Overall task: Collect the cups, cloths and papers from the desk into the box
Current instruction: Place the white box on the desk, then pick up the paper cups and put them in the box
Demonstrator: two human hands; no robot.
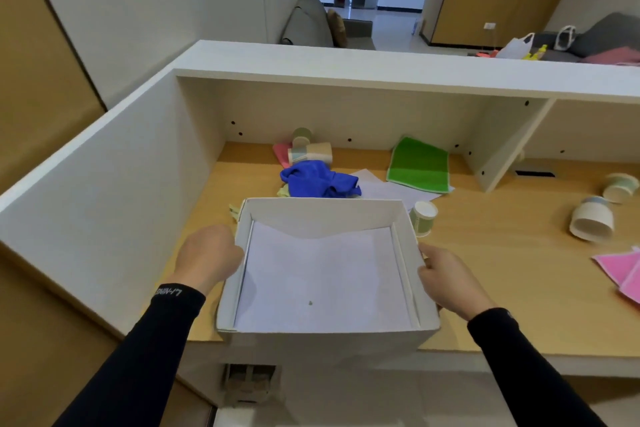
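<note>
An open white cardboard box (322,215) hangs over the desk's front edge, with a white sheet lying flat inside. My left hand (207,256) grips its left wall and my right hand (450,277) grips its right wall. Behind the box lie a crumpled blue cloth (320,180), white papers (391,189) and a green cloth (419,165). Two paper cups (310,151) lie at the back on a pink cloth (281,153). A green-banded cup (423,218) stands just right of the box. Two more cups (592,222) lie at the right, and pink cloths (621,270) reach the right border.
The wooden desk (502,274) sits in a white cubicle with a left side wall (104,191), a shelf (381,80) above and an upright divider panel (505,146) at the right. A yellow-green cloth (235,210) peeks out beside the box's far left corner.
</note>
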